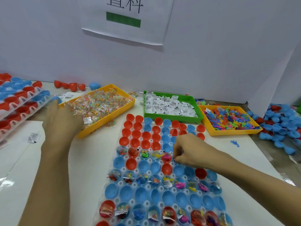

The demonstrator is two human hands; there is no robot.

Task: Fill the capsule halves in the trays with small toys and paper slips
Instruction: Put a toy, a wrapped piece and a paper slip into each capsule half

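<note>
The tray of capsule halves (162, 176) lies mid-desk, three rows filled. The right hand (187, 150) hovers there, grip curled; whether on something, I cannot tell. The left hand (61, 121), fingers relaxed, reaches over the yellow bin of candy packets (104, 105). Behind sit a green bin of paper slips (171, 106) and a yellow bin of toys (228, 119).

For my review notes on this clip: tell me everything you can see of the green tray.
The green tray is a shallow rectangular bin with low walls, apparently moulded plastic, lying flat at the back of the table near the white partition. It holds a loose heap of small white folded paper slips with black print; a few lie outside by its left wall. Neither hand touches it. Its right front corner sits close against a yellow tray of coloured toys; whether they touch is unclear.
</note>
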